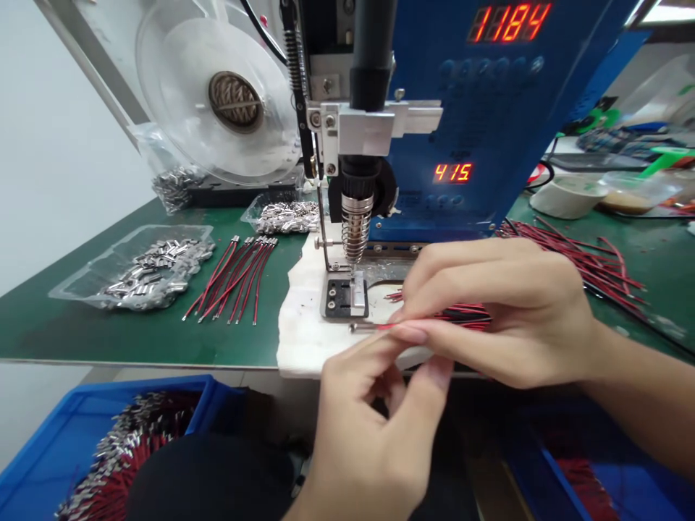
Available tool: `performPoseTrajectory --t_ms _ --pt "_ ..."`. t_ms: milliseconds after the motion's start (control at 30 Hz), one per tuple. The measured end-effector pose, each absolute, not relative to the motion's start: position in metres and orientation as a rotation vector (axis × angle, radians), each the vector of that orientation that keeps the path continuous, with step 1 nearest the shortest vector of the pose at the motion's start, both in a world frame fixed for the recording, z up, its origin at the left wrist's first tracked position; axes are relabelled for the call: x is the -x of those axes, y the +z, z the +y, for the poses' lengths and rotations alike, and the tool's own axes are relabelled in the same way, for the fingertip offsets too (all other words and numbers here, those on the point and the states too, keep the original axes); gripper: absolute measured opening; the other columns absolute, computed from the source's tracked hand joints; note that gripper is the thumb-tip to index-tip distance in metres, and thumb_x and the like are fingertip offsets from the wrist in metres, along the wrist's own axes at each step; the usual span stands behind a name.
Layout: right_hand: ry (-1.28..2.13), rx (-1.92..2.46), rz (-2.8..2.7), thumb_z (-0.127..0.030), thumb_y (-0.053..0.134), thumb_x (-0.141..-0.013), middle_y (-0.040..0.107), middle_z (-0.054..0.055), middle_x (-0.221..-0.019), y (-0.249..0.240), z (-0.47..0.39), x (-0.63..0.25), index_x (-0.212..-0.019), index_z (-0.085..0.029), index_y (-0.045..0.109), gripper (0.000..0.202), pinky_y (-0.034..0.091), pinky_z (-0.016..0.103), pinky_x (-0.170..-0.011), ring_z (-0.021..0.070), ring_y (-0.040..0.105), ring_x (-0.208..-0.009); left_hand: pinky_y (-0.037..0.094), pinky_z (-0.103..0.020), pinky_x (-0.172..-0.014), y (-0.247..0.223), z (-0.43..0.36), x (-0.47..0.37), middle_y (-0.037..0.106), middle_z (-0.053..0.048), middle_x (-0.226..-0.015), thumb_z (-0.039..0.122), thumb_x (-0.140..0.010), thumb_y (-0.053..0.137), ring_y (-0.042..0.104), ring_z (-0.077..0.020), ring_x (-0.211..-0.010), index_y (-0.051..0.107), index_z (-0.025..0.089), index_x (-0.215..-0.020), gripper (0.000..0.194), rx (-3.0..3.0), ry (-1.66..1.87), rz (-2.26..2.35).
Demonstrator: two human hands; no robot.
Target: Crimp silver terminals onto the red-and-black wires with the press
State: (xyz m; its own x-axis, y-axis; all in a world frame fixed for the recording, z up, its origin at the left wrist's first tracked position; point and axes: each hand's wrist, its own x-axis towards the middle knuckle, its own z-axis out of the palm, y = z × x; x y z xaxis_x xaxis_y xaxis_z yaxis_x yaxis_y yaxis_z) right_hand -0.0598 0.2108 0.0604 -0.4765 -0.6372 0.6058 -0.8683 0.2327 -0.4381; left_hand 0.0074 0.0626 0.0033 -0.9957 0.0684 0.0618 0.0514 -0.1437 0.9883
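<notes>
My right hand is closed, with a bundle of red and black wires under its curled fingers. Its thumb and index finger pinch one red wire, which sticks out to the left. From below, my left hand meets these fingertips, its fingers bent and closed about the same wire; the exact grip is partly hidden. Just beyond the hands is a small black fixture with a shiny metal piece on it. A soldering head with a coil spring points down above that fixture.
At left, a clear tray holds metal parts, beside wires with metal ends. Behind stands a blue machine with red digits. More wires lie at right. Below the green table is a blue bin of wired parts.
</notes>
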Motion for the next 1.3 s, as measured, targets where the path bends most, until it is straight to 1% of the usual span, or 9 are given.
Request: performPoseTrajectory --t_ms 133,267,433,533,633,800,1000,1133,1300 --pt "1.204 -1.38 -2.207 -0.019 0.067 -0.093 0.066 0.0 -0.073 0.056 0.21 0.062 -0.081 -0.019 0.07 0.012 0.048 0.022 -0.059 0.0098 0.06 -0.066 0.029 -0.026 -0.044 0.005 0.074 -0.003 0.054 -0.002 -0.063 0.044 -0.091 0.065 0.03 -0.0075 -0.048 0.071 0.018 -0.076 0.031 -0.209 2.346 1.916" --pt "1.234 -1.354 -2.205 -0.024 0.064 -0.096 0.065 0.0 -0.07 0.052 0.209 0.065 -0.08 -0.018 0.07 0.018 0.046 0.023 -0.055 0.0097 0.058 -0.062 0.031 -0.024 -0.042 0.003 0.071 -0.005 0.035 0.004 -0.047 0.045 -0.089 0.067 0.025 -0.0065 -0.042 0.07 0.019 -0.07 0.033 -0.133 2.453 1.922" --pt "0.946 -1.211 -2.198 -0.028 0.059 -0.098 0.06 0.0 -0.062 0.053 0.214 0.071 -0.068 -0.021 0.066 0.032 0.042 0.026 -0.051 0.0105 0.054 -0.055 0.039 -0.025 -0.047 0.006 0.03 -0.003 0.057 -0.002 -0.061 0.052 -0.086 0.068 0.049 -0.0121 -0.051 0.076 0.022 -0.076 0.033 0.159 2.402 2.337" --pt "0.788 -1.167 -2.22 -0.031 0.056 -0.099 0.057 0.001 -0.058 0.053 0.218 0.075 -0.062 -0.022 0.063 0.038 0.037 0.028 -0.049 0.0112 0.05 -0.051 0.027 -0.027 -0.045 0.015 -0.011 0.016 0.052 -0.001 -0.056 0.056 -0.082 0.069 0.041 -0.0118 -0.048 0.073 0.022 -0.069 0.036 0.286 1.995 2.893" --pt "0.707 -1.162 -2.201 -0.03 0.056 -0.099 0.056 0.001 -0.057 0.052 0.22 0.079 -0.06 -0.022 0.06 0.04 0.035 0.029 -0.049 0.0109 0.047 -0.05 0.021 -0.03 -0.049 0.026 -0.046 0.044 0.035 0.0 -0.044 0.054 -0.086 0.059 0.031 -0.0147 -0.046 0.058 0.023 -0.054 0.045 0.208 1.302 3.372" --pt "0.626 -1.227 -2.117 -0.026 0.058 -0.098 0.051 -0.001 -0.057 0.048 0.223 0.085 -0.061 -0.019 0.059 0.038 0.032 0.028 -0.048 0.0091 0.043 -0.05 0.028 -0.035 -0.058 0.037 -0.066 0.087 0.061 -0.008 -0.062 0.047 -0.085 0.05 0.049 -0.0259 -0.06 0.053 0.024 -0.052 0.041 0.081 0.327 3.38" --pt "0.593 -1.254 -2.141 -0.024 0.057 -0.097 0.053 -0.001 -0.058 0.046 0.225 0.088 -0.061 -0.019 0.06 0.036 0.033 0.027 -0.049 0.0095 0.045 -0.05 0.044 -0.045 -0.07 0.04 -0.058 0.11 0.069 -0.015 -0.072 0.041 -0.081 0.048 0.064 -0.0381 -0.075 0.058 0.022 -0.053 0.035 0.071 0.009 3.269" --pt "0.548 -1.262 -2.132 -0.022 0.057 -0.097 0.051 -0.001 -0.056 0.046 0.224 0.088 -0.06 -0.019 0.059 0.037 0.031 0.027 -0.048 0.009 0.043 -0.049 0.049 -0.048 -0.075 0.041 -0.056 0.116 0.072 -0.016 -0.075 0.041 -0.08 0.046 0.068 -0.0393 -0.081 0.062 0.021 -0.057 0.035 0.099 -0.128 3.206" --pt "0.522 -1.289 -2.076 -0.023 0.057 -0.098 0.051 -0.002 -0.056 0.044 0.225 0.09 -0.061 -0.018 0.059 0.037 0.031 0.026 -0.047 0.0081 0.043 -0.049 0.052 -0.049 -0.076 0.045 -0.051 0.116 0.075 -0.021 -0.097 0.037 -0.081 0.041 0.069 -0.0428 -0.094 0.072 0.016 -0.076 0.037 0.105 -0.256 3.077"
